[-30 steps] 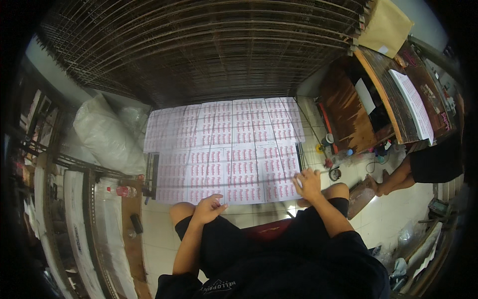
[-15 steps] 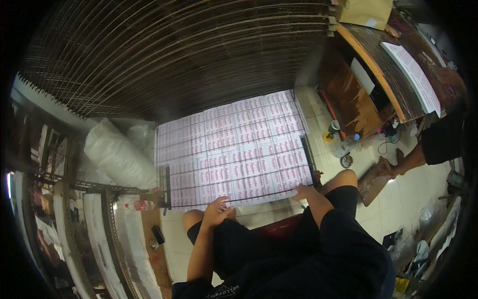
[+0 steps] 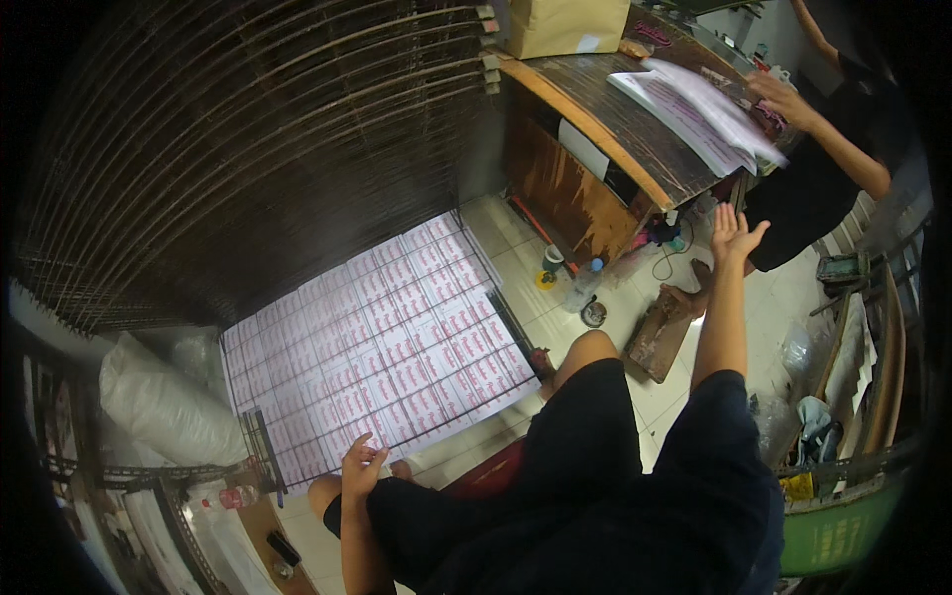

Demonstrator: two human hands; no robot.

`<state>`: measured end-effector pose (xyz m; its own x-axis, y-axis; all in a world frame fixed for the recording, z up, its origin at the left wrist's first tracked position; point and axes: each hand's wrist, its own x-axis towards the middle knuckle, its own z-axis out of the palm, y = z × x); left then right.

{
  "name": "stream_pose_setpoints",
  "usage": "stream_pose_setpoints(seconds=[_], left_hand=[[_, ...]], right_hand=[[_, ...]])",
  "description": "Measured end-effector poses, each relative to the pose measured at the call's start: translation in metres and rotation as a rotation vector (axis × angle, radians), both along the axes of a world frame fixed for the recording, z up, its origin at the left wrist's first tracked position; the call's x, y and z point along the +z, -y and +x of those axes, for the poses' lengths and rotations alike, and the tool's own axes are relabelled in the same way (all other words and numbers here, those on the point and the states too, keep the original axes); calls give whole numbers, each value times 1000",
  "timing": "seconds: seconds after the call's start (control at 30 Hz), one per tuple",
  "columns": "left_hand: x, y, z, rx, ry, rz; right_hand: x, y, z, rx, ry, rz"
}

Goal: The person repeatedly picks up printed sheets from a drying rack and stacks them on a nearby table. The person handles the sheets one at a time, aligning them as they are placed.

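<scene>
A large white sheet covered in rows of pink print (image 3: 397,342) lies on a low wire drying rack (image 3: 506,315) before my knees. My left hand (image 3: 363,468) hovers by the sheet's front edge, fingers apart, holding nothing. My right hand (image 3: 736,236) is stretched far out to the right, palm up and fingers spread, empty. Just beyond it, a stack of printed sheets (image 3: 662,111) rests on a dark wooden table (image 3: 585,84). Over that stack a loose printed sheet (image 3: 716,99) is raised and blurred, beside a co-worker's hand (image 3: 778,97).
Raised wire racks (image 3: 248,149) overhang the far left. A bulky plastic-wrapped roll (image 3: 169,402) lies left of the sheet. Bottles (image 3: 585,283) and a small tin (image 3: 593,314) stand on the tiled floor. A brown box (image 3: 570,25) sits on the table.
My view has swung right. My right hand has left the sheet's front right corner and reached out toward the table, opening. A loose sheet has risen from the stack near the co-worker's hand.
</scene>
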<state>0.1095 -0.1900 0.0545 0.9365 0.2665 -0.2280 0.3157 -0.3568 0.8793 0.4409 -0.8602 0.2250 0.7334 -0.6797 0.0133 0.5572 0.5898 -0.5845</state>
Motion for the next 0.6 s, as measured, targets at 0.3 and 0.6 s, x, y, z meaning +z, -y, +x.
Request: stream_pose_setpoints(seconds=[0.3, 0.6], left_hand=[[-7, -2, -3, 47, 6, -33], [-13, -8, -22, 95, 95, 103]], right_hand=[[76, -8, -2, 402, -154, -224], [57, -53, 1, 228, -111, -695]])
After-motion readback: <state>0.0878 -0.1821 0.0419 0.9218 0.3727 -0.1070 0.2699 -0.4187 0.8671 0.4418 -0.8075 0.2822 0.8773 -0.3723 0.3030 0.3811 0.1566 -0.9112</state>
